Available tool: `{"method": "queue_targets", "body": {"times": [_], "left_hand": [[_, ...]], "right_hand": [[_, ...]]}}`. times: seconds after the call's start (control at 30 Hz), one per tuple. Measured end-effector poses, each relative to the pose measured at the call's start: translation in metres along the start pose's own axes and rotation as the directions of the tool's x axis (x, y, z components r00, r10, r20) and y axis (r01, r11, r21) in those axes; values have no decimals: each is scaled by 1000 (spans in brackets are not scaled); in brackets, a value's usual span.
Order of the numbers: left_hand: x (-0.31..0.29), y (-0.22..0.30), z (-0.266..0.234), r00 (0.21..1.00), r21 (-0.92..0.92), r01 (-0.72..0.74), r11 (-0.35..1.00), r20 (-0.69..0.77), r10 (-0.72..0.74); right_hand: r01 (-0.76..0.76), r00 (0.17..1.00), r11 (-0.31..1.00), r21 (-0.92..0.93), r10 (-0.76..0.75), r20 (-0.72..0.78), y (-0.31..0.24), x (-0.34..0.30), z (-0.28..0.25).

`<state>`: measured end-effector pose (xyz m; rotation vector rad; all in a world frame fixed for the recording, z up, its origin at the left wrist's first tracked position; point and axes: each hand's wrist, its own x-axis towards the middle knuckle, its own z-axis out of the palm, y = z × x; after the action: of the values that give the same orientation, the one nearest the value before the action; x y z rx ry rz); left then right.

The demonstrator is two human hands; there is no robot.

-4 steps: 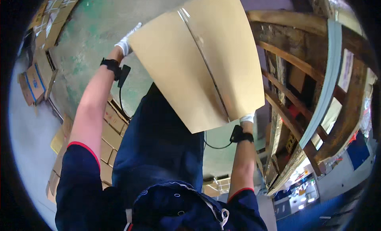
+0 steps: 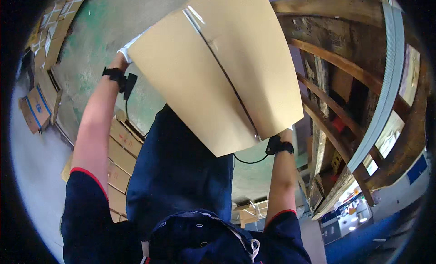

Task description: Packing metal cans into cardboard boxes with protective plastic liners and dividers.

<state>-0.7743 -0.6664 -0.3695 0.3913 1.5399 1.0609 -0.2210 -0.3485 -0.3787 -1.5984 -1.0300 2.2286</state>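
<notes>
A large brown cardboard box (image 2: 195, 78) is held up in front of me, its top seam running lengthwise with a strip of clear tape at the far end. My left hand (image 2: 131, 47), in a white glove, is at the box's left far corner; most of its fingers are behind the cardboard. At the near right corner, my right hand (image 2: 289, 129) is almost wholly hidden by the box, with only a bit of white glove showing. Both hands bear the box between them. Each wrist wears a black strap with a small device and cable.
A wooden rack (image 2: 336, 59) with a grey ribbed strip (image 2: 386, 82) stands close on the right. Stacked cartons (image 2: 119, 173) lie at my left side, more boxes (image 2: 59, 28) at the far left. A carton with blue straps (image 2: 35, 108) sits by the left wall. The floor (image 2: 113, 19) is worn green.
The box and both my arms have shifted slightly to the left in view. The rack appears a little differently placed as my view turns. Both hands stay on the box.
</notes>
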Motion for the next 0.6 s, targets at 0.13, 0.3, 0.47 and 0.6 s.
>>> {"method": "queue_targets", "body": {"times": [0.13, 0.3, 0.47, 0.6], "left_hand": [[-14, -8, -16, 968, -73, 171, 983, -174, -182], [-87, -21, -3, 913, -249, 138, 959, -343, -220], [-193, 32, 63, 661, -570, 255, 781, -487, -571], [-320, 16, 54, 778, -546, 257, 797, -372, -506]], "right_hand": [[-42, 999, 999, -7, 42, 24, 7, 20, 26], [-70, 997, 998, 12, 70, -12, 1, 24, 49], [-47, 997, 997, 67, 52, -62, -51, -6, 66], [76, 983, 986, 148, -50, -175, -96, -131, 40]]}}
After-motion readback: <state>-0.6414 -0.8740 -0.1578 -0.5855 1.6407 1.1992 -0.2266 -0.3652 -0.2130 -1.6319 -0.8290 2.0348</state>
